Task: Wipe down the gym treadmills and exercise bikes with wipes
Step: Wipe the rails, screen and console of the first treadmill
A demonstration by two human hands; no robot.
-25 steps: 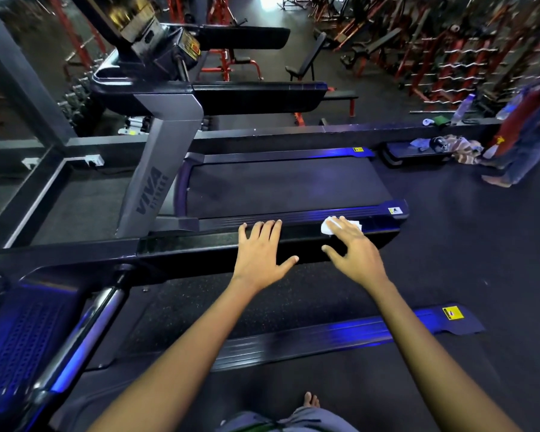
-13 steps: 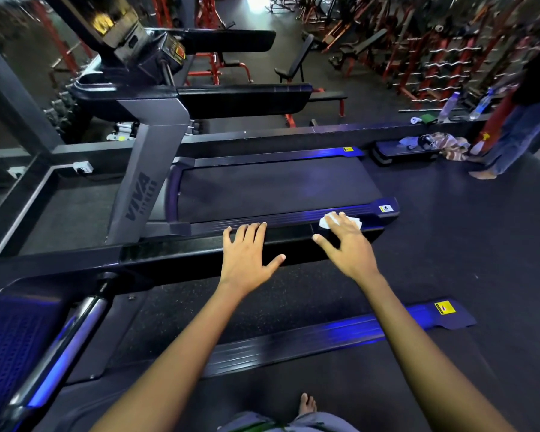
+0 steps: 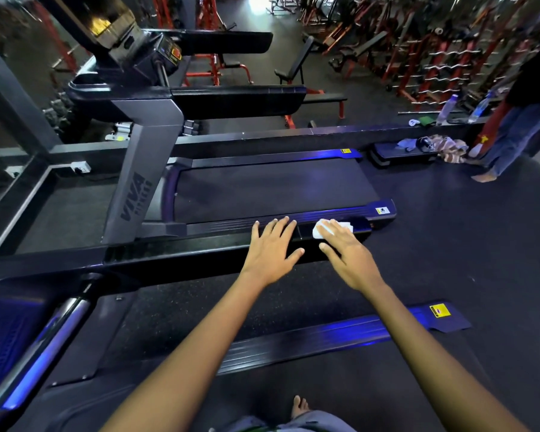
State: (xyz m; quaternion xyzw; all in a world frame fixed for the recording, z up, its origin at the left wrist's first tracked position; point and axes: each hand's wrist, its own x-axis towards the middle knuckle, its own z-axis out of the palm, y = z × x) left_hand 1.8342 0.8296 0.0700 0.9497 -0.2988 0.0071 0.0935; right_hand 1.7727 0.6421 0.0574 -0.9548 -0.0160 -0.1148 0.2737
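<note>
we press the white wipe point(image 3: 332, 229) flat on the handrail point(image 3: 200, 251) under our open right hand point(image 3: 346, 254). our left hand point(image 3: 270, 247) rests open beside it. both have slid leftward since before.

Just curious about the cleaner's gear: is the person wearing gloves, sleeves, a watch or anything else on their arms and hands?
No. Both forearms are bare as far up as the picture shows, with no sleeves in view. The left hand and right hand wear no gloves, and no watch, wristband or ring can be seen. Neither arm shows any markings or cables.
</note>
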